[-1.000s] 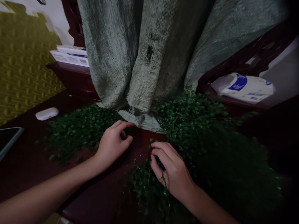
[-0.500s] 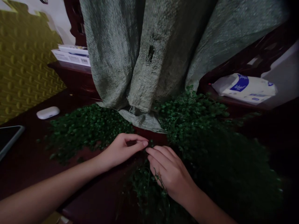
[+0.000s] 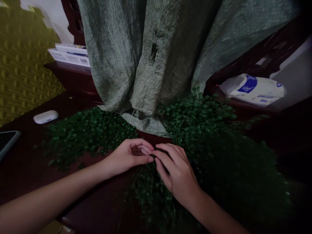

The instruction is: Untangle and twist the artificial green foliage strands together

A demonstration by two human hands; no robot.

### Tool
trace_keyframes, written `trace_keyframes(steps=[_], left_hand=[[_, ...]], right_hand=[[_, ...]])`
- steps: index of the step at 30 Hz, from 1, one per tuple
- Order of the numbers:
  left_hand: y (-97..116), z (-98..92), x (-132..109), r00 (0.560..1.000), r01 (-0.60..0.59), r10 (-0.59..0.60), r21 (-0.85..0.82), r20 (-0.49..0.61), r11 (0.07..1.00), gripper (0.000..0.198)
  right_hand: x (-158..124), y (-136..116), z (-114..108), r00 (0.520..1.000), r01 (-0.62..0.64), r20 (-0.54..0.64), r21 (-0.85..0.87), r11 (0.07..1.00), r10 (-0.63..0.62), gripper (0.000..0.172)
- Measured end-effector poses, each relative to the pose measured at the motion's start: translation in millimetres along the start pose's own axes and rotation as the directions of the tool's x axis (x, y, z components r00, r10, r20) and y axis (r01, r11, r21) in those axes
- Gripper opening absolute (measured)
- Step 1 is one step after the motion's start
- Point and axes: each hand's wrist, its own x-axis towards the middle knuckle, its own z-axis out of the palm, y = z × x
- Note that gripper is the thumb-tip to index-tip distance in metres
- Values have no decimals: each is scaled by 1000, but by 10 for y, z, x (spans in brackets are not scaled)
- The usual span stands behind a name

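My left hand point(image 3: 128, 155) and my right hand point(image 3: 176, 167) meet fingertip to fingertip over the dark red surface. Between the fingertips is a small dark green sprig point(image 3: 152, 156), pinched by the left thumb and fingers. The right thumb and index finger close on it from the other side, while the other right fingers are curved and a little apart. Left of my hands lies a heap of short green sprigs point(image 3: 90, 130). A larger heap of long-stemmed green plants point(image 3: 200, 117) spreads on the right and under my right hand; its lower right part is dark.
A grey-green woven sack point(image 3: 112, 58) with a torn hole hangs behind the heaps. White earbud case point(image 3: 45, 117) and a phone point(image 3: 8, 143) lie at the left. A white box point(image 3: 69, 57) and a tissue pack point(image 3: 255, 90) sit on the ledges. Yellow studded mat point(image 3: 21, 65) stands far left.
My fingertips have come together on a small sprig. The right fingers have lifted and spread slightly, and the stem hanging by the right palm no longer shows. The view has shifted a little.
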Motion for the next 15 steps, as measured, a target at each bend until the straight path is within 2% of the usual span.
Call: trace_keyframes(steps=[5,11,15], left_hand=[[-41,-1,-5,999,-2,0,57,38,998,13],[-72,30,-15,998,16,-21,88,59,996,10],[-97,52,-32,996,28,-37,121,77,992,8]], right_hand=[[30,1,1,999,-46,20,64,997,45,13],[27,-12,-4,991,-52,129,59,997,44,13],[21,-21,6,991,-21,129,51,998,14,15]])
